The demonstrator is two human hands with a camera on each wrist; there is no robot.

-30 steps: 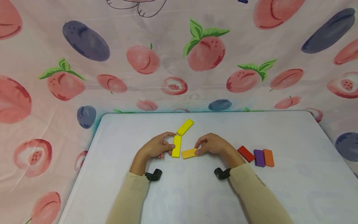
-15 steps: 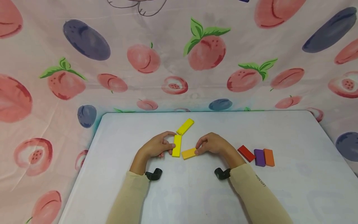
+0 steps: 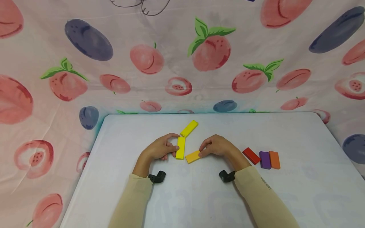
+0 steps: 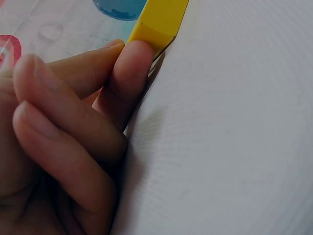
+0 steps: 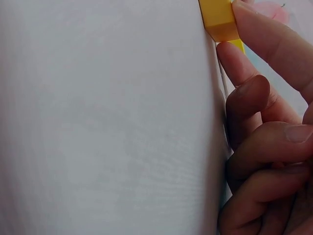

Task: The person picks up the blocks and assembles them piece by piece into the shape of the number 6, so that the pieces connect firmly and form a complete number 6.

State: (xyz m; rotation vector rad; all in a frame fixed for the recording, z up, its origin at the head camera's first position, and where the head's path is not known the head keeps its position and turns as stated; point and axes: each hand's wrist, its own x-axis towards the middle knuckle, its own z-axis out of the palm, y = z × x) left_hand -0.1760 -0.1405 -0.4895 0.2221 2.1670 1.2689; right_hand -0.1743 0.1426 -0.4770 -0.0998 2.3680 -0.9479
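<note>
In the head view, my left hand (image 3: 158,148) holds a bright yellow block (image 3: 180,148) lying lengthwise away from me, thumb over its left edge and index finger at its far end. A second yellow block (image 3: 189,128) slants off to the right, its near corner right at the first one's far end. My right hand (image 3: 218,145) pinches the right end of an amber-yellow block (image 3: 192,156), whose other end points left toward the bright yellow one. The left wrist view shows fingertips at the yellow block's end (image 4: 159,24); the right wrist view shows fingers at the amber block (image 5: 219,19).
Beyond my right wrist lie a red block (image 3: 251,155), a purple block (image 3: 265,160) and an orange block (image 3: 275,160), the last two side by side. Everything lies on a white table (image 3: 199,199). A fruit-print cloth (image 3: 176,41) hangs behind its far edge.
The amber block has turned a little, its left end swinging slightly toward me. Both hands stay almost where they were, and the other blocks lie as before.
</note>
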